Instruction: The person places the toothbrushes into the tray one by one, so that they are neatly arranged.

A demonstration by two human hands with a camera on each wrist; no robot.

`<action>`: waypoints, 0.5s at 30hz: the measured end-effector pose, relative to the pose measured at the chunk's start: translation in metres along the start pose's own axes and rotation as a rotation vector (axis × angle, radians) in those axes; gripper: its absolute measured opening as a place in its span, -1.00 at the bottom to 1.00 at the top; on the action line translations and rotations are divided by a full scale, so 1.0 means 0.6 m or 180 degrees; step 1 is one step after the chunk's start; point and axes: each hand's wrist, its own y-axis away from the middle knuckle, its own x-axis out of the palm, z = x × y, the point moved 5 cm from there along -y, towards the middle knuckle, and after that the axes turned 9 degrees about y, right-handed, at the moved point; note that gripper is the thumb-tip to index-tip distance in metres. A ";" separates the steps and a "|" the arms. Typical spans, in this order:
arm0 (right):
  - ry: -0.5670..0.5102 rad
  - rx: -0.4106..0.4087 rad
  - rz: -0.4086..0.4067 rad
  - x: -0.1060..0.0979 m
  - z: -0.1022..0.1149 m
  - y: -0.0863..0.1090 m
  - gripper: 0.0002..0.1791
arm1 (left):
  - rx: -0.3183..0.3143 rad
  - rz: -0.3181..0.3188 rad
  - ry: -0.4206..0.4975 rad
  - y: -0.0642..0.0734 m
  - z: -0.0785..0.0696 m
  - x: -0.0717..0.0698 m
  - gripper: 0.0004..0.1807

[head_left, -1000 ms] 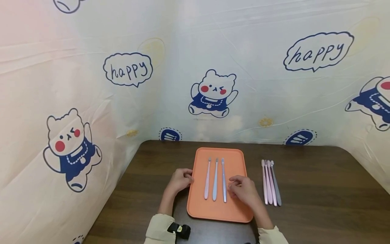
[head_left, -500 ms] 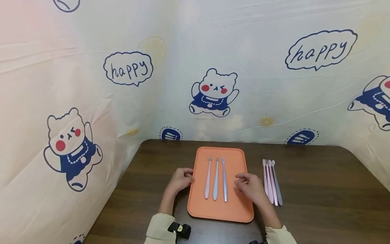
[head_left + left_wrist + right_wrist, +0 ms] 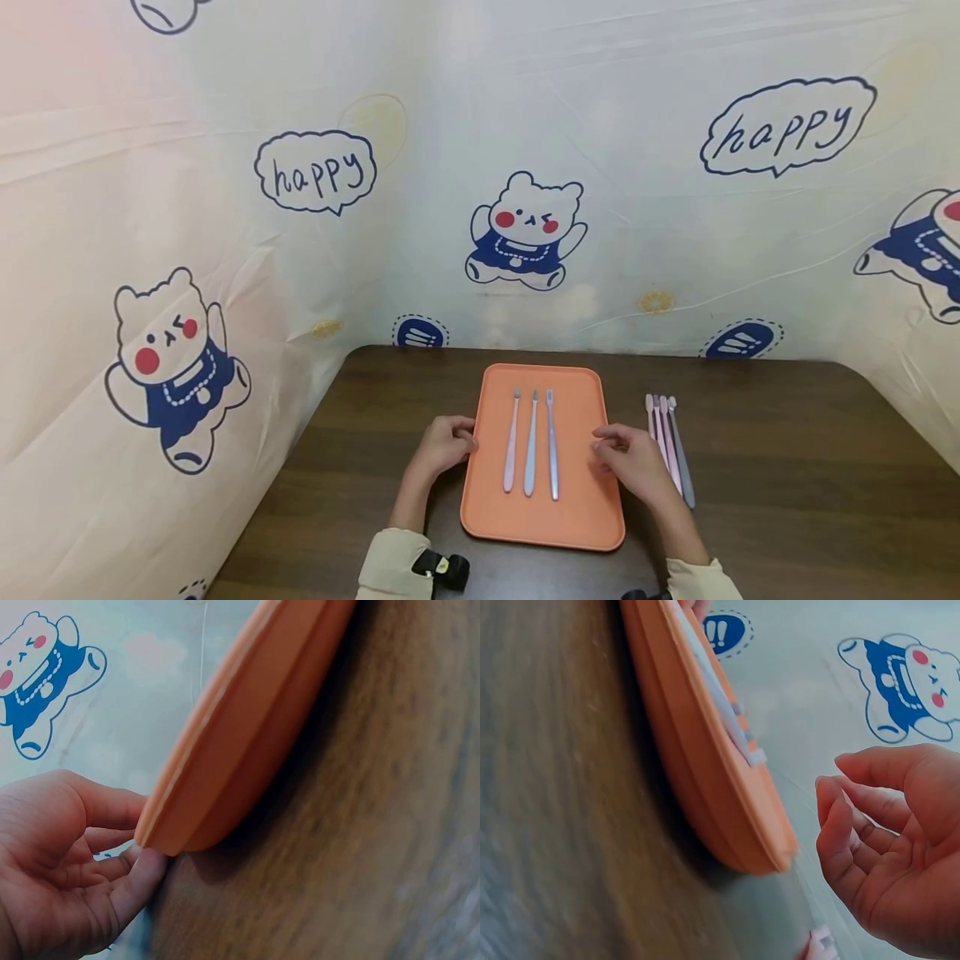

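- We find the orange tray (image 3: 495, 517) lying flat on the dark wooden table (image 3: 810, 450).
- On the tray we count three toothbrushes side by side, heads toward its far end: a pink toothbrush (image 3: 510, 467) leftmost, a light blue toothbrush (image 3: 530, 458) in the middle, a violet-blue toothbrush (image 3: 552, 454) rightmost.
- Right of the tray we record four more toothbrushes (image 3: 669, 437) close together, partly covered in the head view by the right hand (image 3: 636, 467).
- At the tray's left side we note the left hand (image 3: 444, 442). The head view leaves its hold unclear; the left wrist view shows thumb and forefinger pinching the rim.
- In the head view the right hand overlaps the tray's right edge; in the right wrist view we see a gap between them. Its fingers are loosely curved and hold nothing.
- Only the wrist views show us the tray's outer wall from the side.
- Beyond the tray we observe a bear-printed curtain (image 3: 427, 250).
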 end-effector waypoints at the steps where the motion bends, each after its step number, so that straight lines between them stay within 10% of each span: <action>1: 0.0002 0.0003 -0.0001 -0.003 -0.002 0.000 -0.72 | -0.0001 0.0001 0.0003 0.000 0.000 0.000 -0.55; 15: -0.0251 -0.0078 0.0047 -0.035 -0.014 -0.002 -0.69 | -0.0034 0.0020 -0.0018 -0.004 0.004 0.001 -0.53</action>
